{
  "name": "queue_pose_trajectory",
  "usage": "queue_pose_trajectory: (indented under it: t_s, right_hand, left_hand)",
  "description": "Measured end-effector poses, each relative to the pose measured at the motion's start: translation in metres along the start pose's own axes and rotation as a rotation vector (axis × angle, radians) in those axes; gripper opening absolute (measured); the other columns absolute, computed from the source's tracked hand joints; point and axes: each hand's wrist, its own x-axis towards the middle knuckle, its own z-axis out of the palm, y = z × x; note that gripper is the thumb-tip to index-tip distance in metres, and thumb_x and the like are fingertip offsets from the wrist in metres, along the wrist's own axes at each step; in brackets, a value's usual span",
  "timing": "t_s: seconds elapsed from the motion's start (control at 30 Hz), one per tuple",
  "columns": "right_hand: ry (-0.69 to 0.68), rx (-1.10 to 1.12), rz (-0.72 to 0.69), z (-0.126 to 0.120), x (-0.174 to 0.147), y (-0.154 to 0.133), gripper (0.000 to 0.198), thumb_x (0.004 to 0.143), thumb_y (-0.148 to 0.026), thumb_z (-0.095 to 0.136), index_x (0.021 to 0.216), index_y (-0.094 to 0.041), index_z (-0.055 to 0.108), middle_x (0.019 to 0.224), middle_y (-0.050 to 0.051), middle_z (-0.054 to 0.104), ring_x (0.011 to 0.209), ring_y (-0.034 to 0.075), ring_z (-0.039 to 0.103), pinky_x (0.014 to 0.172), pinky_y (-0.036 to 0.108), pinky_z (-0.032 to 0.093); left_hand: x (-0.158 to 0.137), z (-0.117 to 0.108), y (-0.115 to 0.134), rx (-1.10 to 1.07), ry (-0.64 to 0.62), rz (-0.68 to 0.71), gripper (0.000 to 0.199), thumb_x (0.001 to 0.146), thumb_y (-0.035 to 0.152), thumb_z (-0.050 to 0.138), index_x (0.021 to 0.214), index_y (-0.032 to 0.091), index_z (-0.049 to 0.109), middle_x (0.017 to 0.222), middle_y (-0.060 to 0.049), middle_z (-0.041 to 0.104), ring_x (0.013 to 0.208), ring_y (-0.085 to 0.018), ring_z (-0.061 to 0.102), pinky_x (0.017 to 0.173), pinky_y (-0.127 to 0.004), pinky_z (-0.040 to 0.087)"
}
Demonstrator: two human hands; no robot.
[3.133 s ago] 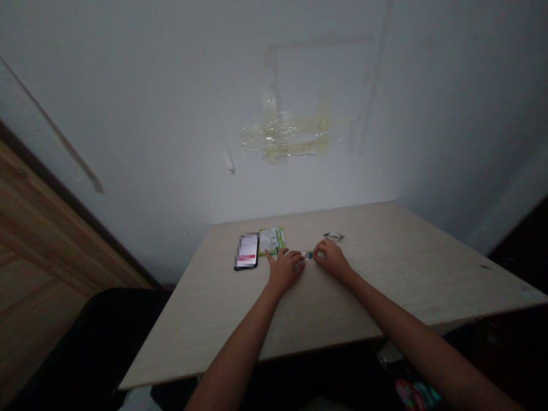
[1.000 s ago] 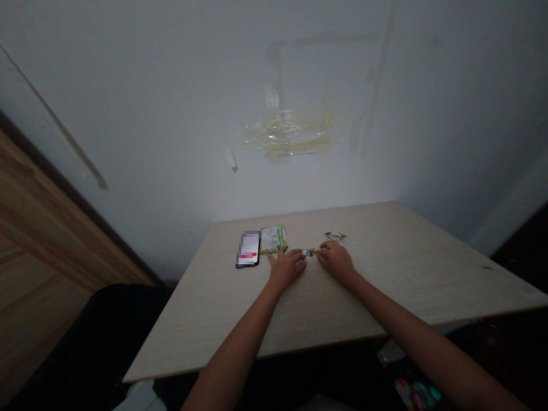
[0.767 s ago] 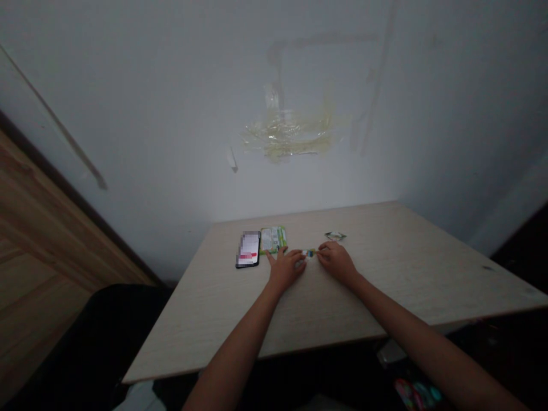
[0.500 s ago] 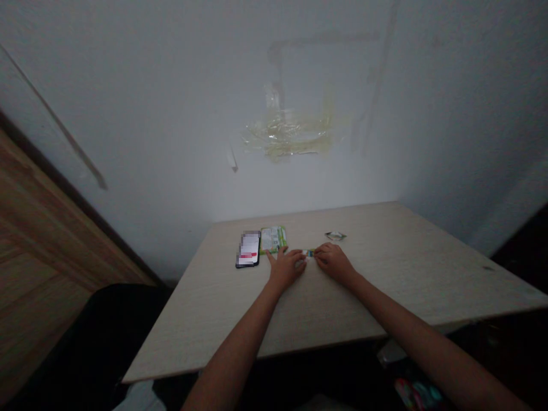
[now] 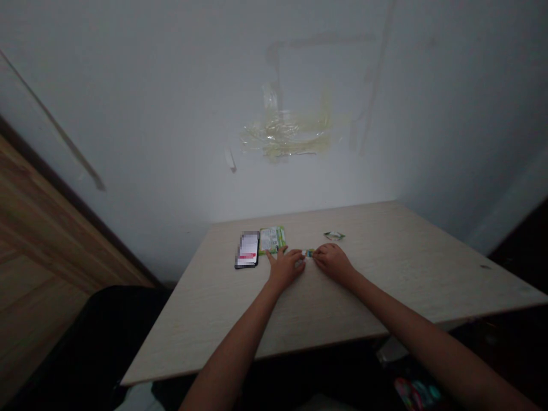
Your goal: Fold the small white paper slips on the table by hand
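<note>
A small printed strip (image 5: 307, 253), with white, blue and green on it, lies low over the table between my two hands; its exact kind is too small to make out. My left hand (image 5: 283, 268) has thumb and forefinger closed on its left end, while the outer fingers spread toward a green-and-white printed packet (image 5: 272, 240). At the strip's right end, the bent fingers of my right hand (image 5: 334, 261) pinch it. Both hands rest close to the tabletop, and the fingers cover the strip's ends.
Left of the packet lies a phone (image 5: 247, 250) with its screen lit. A small torn-looking green-and-white wrapper piece (image 5: 334, 235) sits beyond my right hand. The wooden table (image 5: 214, 319) meets a wall (image 5: 180, 114) with old tape (image 5: 295, 134). A dark chair-like shape (image 5: 111, 325) stands at the left.
The whole view has shifted very slightly. Both hands keep their hold on the strip, with hardly any visible movement.
</note>
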Motion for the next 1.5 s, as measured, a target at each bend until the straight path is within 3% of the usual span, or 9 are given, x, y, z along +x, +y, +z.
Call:
queue_pose_trajectory:
  t_s: [0.2,0.43,0.7,1.03,1.33,1.5]
  right_hand:
    - [0.006,0.053,-0.021,0.0036,-0.0012,0.0056,0.023,0.095,-0.029,0.054,0.102,-0.022,0.075,0.098,0.007,0.071,0.096,0.018,0.061,0.092,0.033,0.04]
    - [-0.027,0.042,0.05,0.001,-0.0014,-0.0019,0.026,0.097,-0.025,0.049,0.108,-0.021,0.072,0.099,0.007,0.07,0.091,0.018,0.061,0.08,0.028,0.045]
    - [-0.019,0.063,0.127,0.008,0.0013,-0.0011,0.027,0.097,-0.019,0.047,0.105,-0.02,0.072,0.105,0.008,0.07,0.097,0.018,0.061,0.085,0.028,0.047]
    - [0.011,0.079,-0.008,0.0013,-0.0009,0.0019,0.025,0.095,-0.023,0.051,0.108,-0.023,0.072,0.114,0.007,0.067,0.099,0.018,0.059,0.087,0.03,0.047]
    - [0.026,0.104,-0.031,0.0024,-0.0022,0.0045,0.023,0.096,-0.028,0.052,0.103,-0.025,0.074,0.116,0.007,0.064,0.1,0.018,0.057,0.088,0.032,0.046]
    - [0.032,0.081,0.052,0.005,-0.0012,0.0029,0.024,0.096,-0.028,0.051,0.1,-0.023,0.075,0.111,0.009,0.064,0.098,0.019,0.056,0.088,0.032,0.046]
  left_hand:
    - [-0.0005,0.0003,0.0,0.029,-0.005,-0.004,0.028,0.091,0.047,0.051,0.115,0.043,0.065,0.136,0.004,0.061,0.137,-0.033,0.035,0.106,-0.081,0.001]
    - [-0.0005,0.0008,-0.0006,0.015,0.007,0.003,0.027,0.092,0.044,0.05,0.114,0.043,0.065,0.135,0.004,0.062,0.137,-0.033,0.036,0.106,-0.08,-0.001]
    - [-0.0003,-0.0016,0.0023,0.044,-0.023,-0.017,0.028,0.091,0.046,0.051,0.115,0.043,0.065,0.136,0.004,0.061,0.138,-0.034,0.034,0.107,-0.08,0.002]
    - [-0.0003,0.0024,0.0001,0.053,0.003,-0.003,0.028,0.092,0.047,0.05,0.117,0.045,0.063,0.135,0.005,0.061,0.137,-0.033,0.035,0.104,-0.082,0.0]
    - [-0.0016,0.0022,0.0003,0.02,0.012,-0.006,0.027,0.092,0.046,0.051,0.115,0.043,0.065,0.135,0.004,0.062,0.137,-0.033,0.035,0.106,-0.08,-0.003]
    - [-0.0007,0.0032,-0.0011,0.018,0.013,-0.002,0.026,0.092,0.046,0.051,0.115,0.044,0.065,0.135,0.005,0.062,0.137,-0.033,0.036,0.103,-0.083,-0.004]
